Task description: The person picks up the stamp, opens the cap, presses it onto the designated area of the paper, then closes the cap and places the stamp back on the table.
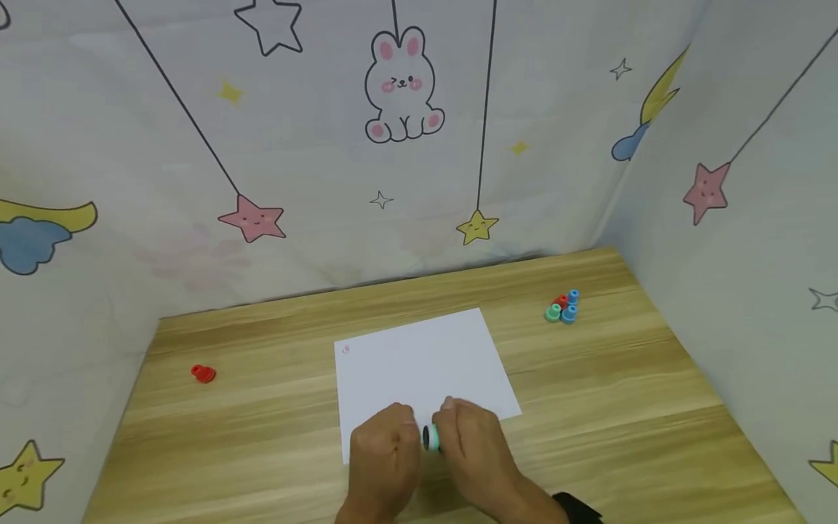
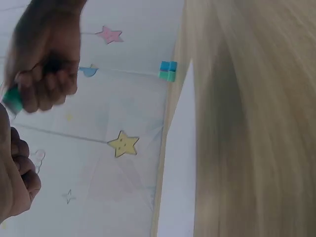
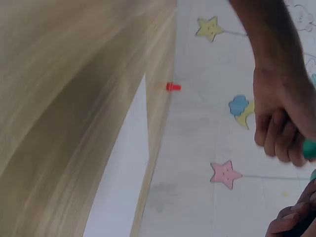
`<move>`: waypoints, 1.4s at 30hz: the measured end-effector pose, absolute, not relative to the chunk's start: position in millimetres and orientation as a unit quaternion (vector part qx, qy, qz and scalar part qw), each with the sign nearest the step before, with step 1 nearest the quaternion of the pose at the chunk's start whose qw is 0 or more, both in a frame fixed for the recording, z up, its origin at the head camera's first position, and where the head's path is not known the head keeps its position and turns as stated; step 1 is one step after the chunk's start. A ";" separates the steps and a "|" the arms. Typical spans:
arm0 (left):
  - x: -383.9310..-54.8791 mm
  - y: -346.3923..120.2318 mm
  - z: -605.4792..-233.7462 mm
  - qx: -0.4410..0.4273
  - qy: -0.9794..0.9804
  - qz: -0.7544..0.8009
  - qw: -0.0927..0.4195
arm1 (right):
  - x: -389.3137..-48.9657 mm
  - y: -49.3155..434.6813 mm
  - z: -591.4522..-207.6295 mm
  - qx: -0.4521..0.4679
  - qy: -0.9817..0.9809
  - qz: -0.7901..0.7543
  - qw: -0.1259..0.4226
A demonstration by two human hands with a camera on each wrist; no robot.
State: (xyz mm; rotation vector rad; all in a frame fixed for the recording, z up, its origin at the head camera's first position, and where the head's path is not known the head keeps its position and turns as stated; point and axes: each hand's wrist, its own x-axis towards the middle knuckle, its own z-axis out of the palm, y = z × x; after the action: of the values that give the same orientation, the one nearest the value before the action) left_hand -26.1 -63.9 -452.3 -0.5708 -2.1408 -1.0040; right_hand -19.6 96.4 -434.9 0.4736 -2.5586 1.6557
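My two fists are close together over the near edge of a white sheet of paper [image 1: 419, 371]. The right hand [image 1: 474, 451] grips a small green toy stamp [image 1: 431, 437], whose round white-and-dark end points toward the left hand [image 1: 382, 451]. Curled fingers of the left hand hold a green piece [image 3: 310, 149], which looks like the stamp's cap, seen in the right wrist view; the head view hides it. A narrow gap separates the hands. In the left wrist view green [image 2: 14, 98] shows at the right fist. A small pink print [image 1: 346, 350] marks the paper's far left corner.
One red stamp [image 1: 204, 373] lies on the left of the wooden table [image 1: 262, 437]. Several blue, red and green stamps [image 1: 569, 314] stand in a cluster at the far right. White patterned cloth [image 1: 314, 160] walls the back and sides.
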 end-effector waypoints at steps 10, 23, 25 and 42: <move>-17.2 -97.5 -440.9 -0.110 -0.822 -0.467 0.307 | -33.9 110.8 -426.4 0.056 -0.849 0.526 0.018; -11.3 -104.6 -452.3 -0.111 -0.800 -0.472 0.354 | -66.1 102.0 -426.6 0.104 -0.860 0.499 0.003; -11.0 -105.7 -452.5 -0.114 -0.798 -0.471 0.359 | -71.9 99.0 -425.4 0.105 -0.862 0.496 0.002; -10.9 -110.0 -452.7 -0.115 -0.798 -0.467 0.363 | -120.6 72.7 -435.3 0.135 -0.864 0.485 -0.004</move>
State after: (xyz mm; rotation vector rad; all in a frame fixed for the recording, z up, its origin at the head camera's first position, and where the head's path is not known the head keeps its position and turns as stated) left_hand -10.9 -110.0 -452.7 -0.2956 -2.0540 -1.2011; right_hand -120.6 72.7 -435.3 0.4256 -2.7213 1.5271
